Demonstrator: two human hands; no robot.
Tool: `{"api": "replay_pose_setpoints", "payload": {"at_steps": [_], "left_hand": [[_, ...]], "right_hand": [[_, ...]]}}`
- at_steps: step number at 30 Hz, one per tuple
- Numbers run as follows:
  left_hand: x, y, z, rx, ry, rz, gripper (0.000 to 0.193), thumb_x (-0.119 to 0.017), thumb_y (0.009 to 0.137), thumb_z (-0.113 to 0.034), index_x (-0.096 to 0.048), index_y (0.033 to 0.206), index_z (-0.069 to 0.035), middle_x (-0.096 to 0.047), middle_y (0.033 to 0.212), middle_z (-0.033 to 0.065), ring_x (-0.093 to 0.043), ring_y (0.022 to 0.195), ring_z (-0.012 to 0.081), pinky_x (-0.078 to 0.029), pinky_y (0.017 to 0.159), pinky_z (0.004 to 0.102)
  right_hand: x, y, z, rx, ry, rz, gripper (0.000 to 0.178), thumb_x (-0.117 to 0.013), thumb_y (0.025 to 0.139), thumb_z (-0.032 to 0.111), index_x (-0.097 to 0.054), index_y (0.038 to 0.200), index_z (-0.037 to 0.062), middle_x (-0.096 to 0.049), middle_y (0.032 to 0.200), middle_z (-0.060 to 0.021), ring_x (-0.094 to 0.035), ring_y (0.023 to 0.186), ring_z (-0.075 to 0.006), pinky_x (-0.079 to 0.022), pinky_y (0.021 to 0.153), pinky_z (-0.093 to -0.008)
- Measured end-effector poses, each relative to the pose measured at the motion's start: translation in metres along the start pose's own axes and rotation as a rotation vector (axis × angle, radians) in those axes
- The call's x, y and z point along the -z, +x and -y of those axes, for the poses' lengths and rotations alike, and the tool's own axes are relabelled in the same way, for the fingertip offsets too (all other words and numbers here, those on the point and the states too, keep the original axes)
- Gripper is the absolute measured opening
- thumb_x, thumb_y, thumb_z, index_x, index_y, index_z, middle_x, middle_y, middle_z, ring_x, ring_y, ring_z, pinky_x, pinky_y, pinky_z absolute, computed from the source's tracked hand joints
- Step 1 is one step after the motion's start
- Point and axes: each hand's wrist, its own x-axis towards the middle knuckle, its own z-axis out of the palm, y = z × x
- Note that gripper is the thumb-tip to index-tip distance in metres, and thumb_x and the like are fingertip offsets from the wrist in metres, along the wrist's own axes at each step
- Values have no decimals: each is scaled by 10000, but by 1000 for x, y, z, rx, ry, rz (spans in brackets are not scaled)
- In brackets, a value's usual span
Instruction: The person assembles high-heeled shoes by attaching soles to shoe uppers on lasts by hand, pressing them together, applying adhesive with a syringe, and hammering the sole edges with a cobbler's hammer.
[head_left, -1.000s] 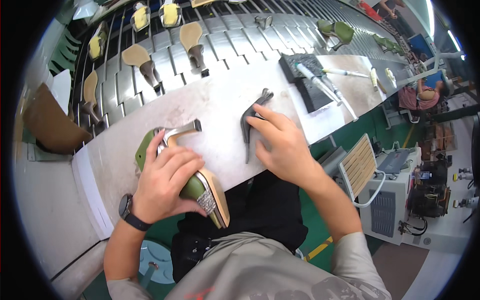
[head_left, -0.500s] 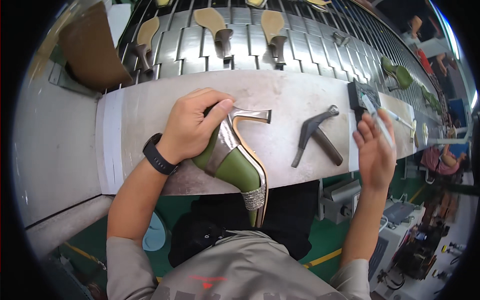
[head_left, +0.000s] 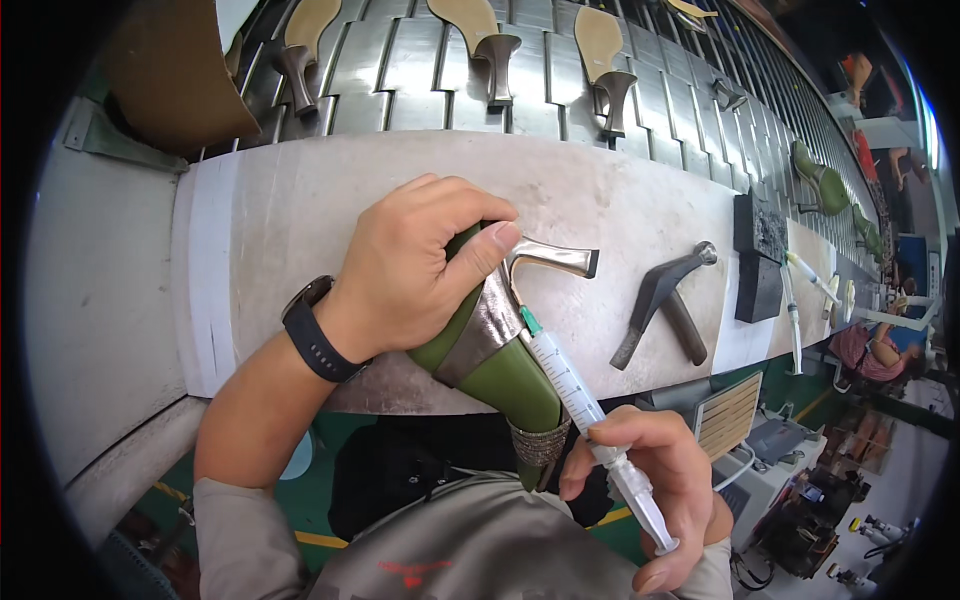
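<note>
My left hand (head_left: pixel 425 260) is closed around the heel end of a green high-heeled shoe (head_left: pixel 512 385). The shoe has a metallic strap, a glittery band near the toe and a shiny heel that points right, and its toe hangs past the bench edge toward me. My right hand (head_left: pixel 660 470) grips a clear syringe (head_left: pixel 570 385) by the lower barrel and plunger. Its green tip is at the shoe's sole edge, just below the heel; whether it touches cannot be seen. A hammer (head_left: pixel 665 305) lies on the bench to the right of the shoe.
Across the far side of the bench (head_left: pixel 300 200) runs a slatted metal conveyor (head_left: pixel 420 60) carrying heeled soles (head_left: pixel 490 60) and green shoes (head_left: pixel 822 180). A black block (head_left: pixel 760 240) and more syringes (head_left: pixel 792 320) lie at right. A brown curved panel (head_left: pixel 180 80) stands at far left.
My right hand has come from beside the black block to the shoe, bringing the syringe tip to its sole edge. My left hand still holds the shoe.
</note>
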Motion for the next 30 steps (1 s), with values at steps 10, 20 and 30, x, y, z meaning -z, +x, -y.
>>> {"api": "replay_pose_setpoints", "payload": {"at_steps": [10, 20, 30], "left_hand": [[2, -1, 1, -17, 1, -15, 222, -705, 1022, -181, -755, 1117, 14, -762, 1053, 168, -709, 966, 325, -551, 883, 396], [3, -5, 4, -26, 12, -26, 218, -705, 1022, -177, -755, 1117, 13, -763, 1049, 166, -712, 965, 317, -555, 880, 396], [7, -6, 5, -19, -1, -19, 223, -690, 1032, -179, -755, 1119, 16, -761, 1035, 165, -708, 952, 314, -553, 872, 393]], "right_hand": [[-4, 15, 4, -28, -70, -57, 1073, -820, 837, 707, -444, 1446, -93, -649, 1109, -237, -676, 916, -263, -559, 885, -407], [-30, 17, 20, -143, -176, -378, 1091, -781, 740, 876, -605, 1245, -74, -678, 940, -190, -649, 739, -213, -551, 685, -328], [-18, 12, 18, -153, -128, -308, 1046, -790, 744, 852, -613, 1215, -65, -676, 911, -188, -639, 708, -207, -555, 648, -337]]}}
